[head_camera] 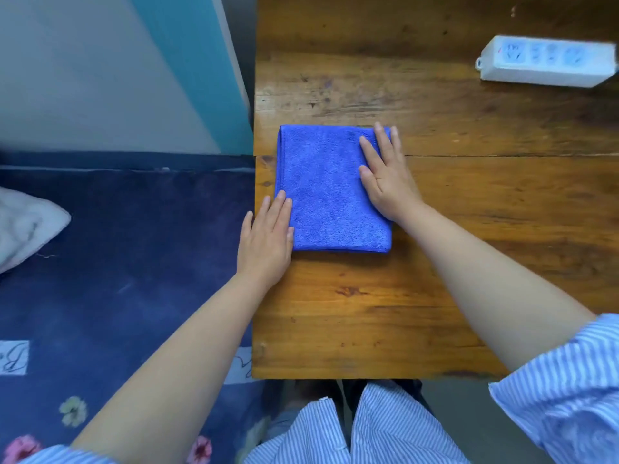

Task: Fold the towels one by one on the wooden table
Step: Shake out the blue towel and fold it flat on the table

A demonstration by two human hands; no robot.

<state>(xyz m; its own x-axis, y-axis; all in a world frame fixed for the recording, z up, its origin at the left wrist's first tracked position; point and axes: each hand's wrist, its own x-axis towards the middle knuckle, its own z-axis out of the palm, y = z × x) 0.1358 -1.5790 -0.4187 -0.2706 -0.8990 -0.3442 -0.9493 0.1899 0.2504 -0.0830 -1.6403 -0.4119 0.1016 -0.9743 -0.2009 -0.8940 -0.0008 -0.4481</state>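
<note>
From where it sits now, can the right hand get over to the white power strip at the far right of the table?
Probably yes. The right hand lies flat on the folded blue microfibre towel, holding nothing, and only bare wooden table shows between it and the white plastic power strip.

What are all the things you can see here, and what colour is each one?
towel: one, blue, folded flat on the table near its left edge
table: one, brown wood, right half of view
power strip: one, white, far right of the table
bed cover: one, dark blue with flowers, left of the table
pillow: one, white, far left on the bed cover
left hand: flat, fingers on the towel's near left edge
right hand: flat, pressing the towel's right side
sleeves: blue and white stripes
</note>
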